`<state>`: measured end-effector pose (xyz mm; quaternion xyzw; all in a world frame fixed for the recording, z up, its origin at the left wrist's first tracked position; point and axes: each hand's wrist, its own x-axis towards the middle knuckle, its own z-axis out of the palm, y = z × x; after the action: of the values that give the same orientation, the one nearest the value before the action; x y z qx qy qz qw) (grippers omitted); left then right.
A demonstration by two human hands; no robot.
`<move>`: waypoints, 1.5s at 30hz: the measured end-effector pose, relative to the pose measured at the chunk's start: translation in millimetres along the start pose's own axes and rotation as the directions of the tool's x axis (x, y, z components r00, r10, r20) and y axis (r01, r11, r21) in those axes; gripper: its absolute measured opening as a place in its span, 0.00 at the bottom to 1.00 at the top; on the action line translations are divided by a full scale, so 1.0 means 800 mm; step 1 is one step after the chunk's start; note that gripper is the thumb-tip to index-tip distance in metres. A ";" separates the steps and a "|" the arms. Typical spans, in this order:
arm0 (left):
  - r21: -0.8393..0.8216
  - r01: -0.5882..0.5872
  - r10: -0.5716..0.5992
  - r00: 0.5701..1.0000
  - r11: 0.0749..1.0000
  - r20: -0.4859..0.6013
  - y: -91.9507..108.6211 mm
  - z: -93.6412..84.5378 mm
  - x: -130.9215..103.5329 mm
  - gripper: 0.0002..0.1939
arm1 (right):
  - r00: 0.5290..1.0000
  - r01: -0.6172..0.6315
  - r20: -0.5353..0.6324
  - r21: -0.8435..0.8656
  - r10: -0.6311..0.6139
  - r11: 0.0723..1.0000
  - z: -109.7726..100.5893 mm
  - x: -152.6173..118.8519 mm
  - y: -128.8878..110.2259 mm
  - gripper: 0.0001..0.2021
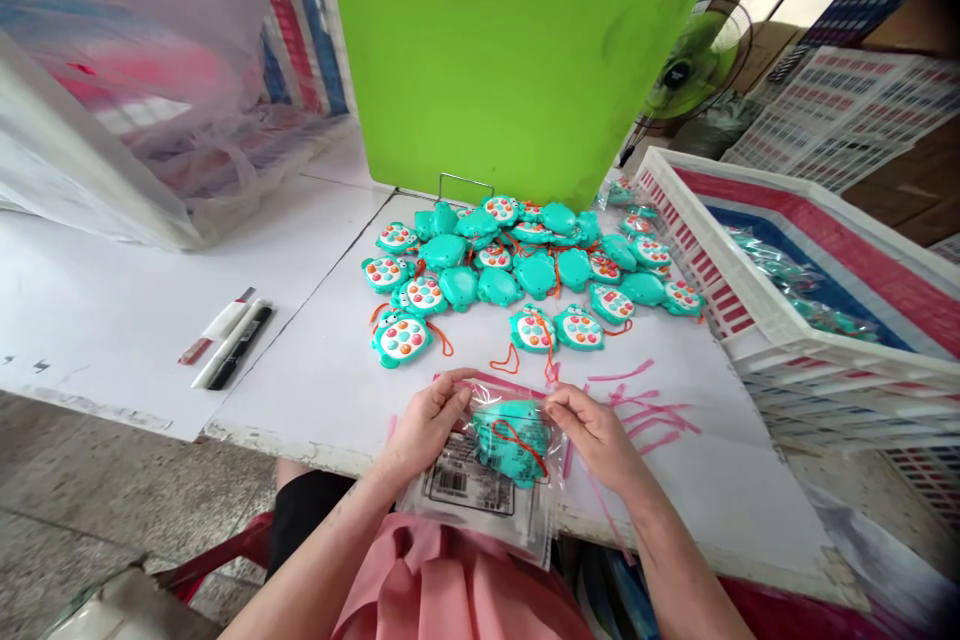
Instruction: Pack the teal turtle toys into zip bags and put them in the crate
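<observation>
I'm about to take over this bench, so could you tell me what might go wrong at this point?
The orange cord of the teal toy lies near the mouth of the clear bag, held by the left hand and right hand; it could get caught there. The bag overhangs the table edge and might slip into the lap.

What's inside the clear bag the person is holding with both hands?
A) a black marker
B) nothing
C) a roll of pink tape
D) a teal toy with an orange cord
D: a teal toy with an orange cord shows through the clear bag, held by the left hand and right hand.
</observation>
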<state>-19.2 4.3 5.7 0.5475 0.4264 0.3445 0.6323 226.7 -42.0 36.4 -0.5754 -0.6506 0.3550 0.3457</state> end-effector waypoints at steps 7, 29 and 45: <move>-0.031 -0.010 0.010 1.000 0.999 -0.001 -0.001 0.003 0.000 0.24 | 0.991 -0.077 -0.103 0.089 0.086 0.993 -0.020 0.002 0.012 0.14; 0.081 -0.005 0.005 1.000 0.997 -0.002 -0.006 0.006 -0.002 0.15 | 0.848 0.032 -0.529 -0.035 -0.046 0.999 -0.029 0.022 -0.003 0.10; 0.723 -0.436 0.512 0.849 0.536 0.133 -0.006 0.024 -0.005 0.13 | 0.985 -0.023 -0.122 -0.792 -0.121 0.611 0.097 0.032 -0.007 0.10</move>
<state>-3.4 -7.4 1.8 0.8301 0.3920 0.3289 0.2216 154.6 -22.1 2.8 -0.6777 -0.7253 -0.0256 0.1183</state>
